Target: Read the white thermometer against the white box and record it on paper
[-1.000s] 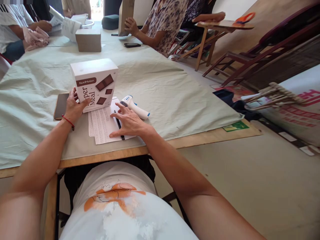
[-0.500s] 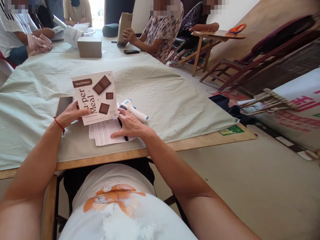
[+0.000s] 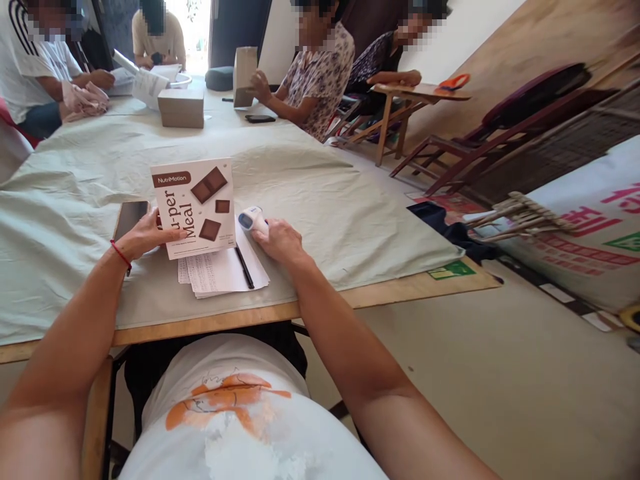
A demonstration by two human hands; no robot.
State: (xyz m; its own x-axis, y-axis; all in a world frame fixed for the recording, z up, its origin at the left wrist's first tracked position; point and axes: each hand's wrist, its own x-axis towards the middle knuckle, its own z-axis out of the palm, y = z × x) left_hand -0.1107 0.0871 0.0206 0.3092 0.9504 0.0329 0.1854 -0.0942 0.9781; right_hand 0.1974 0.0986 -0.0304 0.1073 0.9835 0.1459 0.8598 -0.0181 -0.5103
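My left hand (image 3: 145, 235) grips a white and brown NutriMotion box (image 3: 197, 200) by its lower left side, thumb across the front; chocolate squares are printed on it. The box is held up above the table, front toward me. My right hand (image 3: 281, 239) is closed round the handle of a white and blue infrared thermometer (image 3: 253, 219), just right of the box. Its head points left and toward me. Below the box lie sheets of written paper (image 3: 215, 275) with a black pen (image 3: 245, 267) on them. Behind my left hand rests a smartphone (image 3: 133, 217).
A pale green cloth (image 3: 300, 173) covers the table, creased in places. Farther back stand a cardboard box (image 3: 181, 109) and a black phone (image 3: 260, 119). Several people sit around; one person's hand touches an upright carton (image 3: 245, 77). A wooden chair (image 3: 480, 143) stands at the right.
My right hand has moved from the papers and pen to the thermometer, taken hold of its handle and turned it. The NutriMotion box stays in my left hand, now slightly more upright.
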